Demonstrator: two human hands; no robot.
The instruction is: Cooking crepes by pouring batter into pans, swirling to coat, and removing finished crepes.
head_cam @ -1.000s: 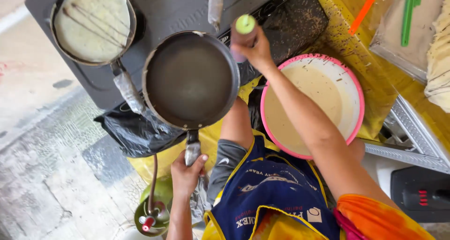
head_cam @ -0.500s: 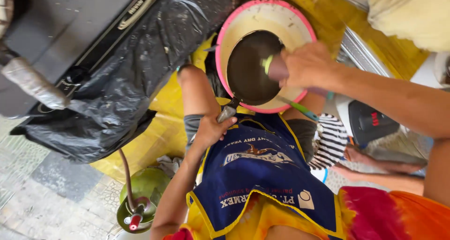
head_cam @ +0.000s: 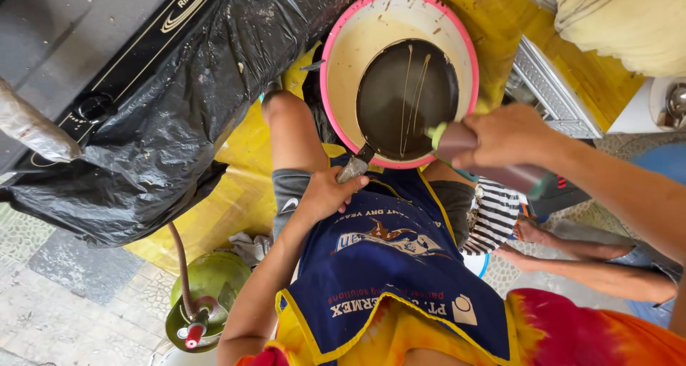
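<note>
Seen from above, at the bottom of the frame, the person's torso wears a dark blue apron [head_cam: 400, 266] over an orange and yellow tie-dyed shirt [head_cam: 572, 334].

Just above the apron, left of centre, the left hand [head_cam: 325, 194] is clenched around the handle of a dark frying pan [head_cam: 407, 98]. The pan is held over a round pink-rimmed basin [head_cam: 357, 44] of pale batter in the upper middle of the frame. Thin lines of pale batter streak the pan's dark surface.

At centre right, the right hand [head_cam: 504, 134] grasps a dark squeeze bottle [head_cam: 493, 162] with a light green tip. The bottle lies nearly sideways, its tip at the pan's right edge.

In the lower right, below that arm, another person's arms [head_cam: 579, 259] reach across beside a black-and-white striped cloth [head_cam: 493, 219].

At lower left, a green gas cylinder [head_cam: 207, 294] with a red valve stands on a tiled floor [head_cam: 64, 302], a brown hose rising from it.

Farther off, a black plastic sheet [head_cam: 157, 130] drapes the edge of a gas stove [head_cam: 86, 44] in the upper left. A yellow table surface [head_cam: 500, 23] lies beneath the basin, and a cream cloth [head_cam: 629, 19] fills the upper right corner.
</note>
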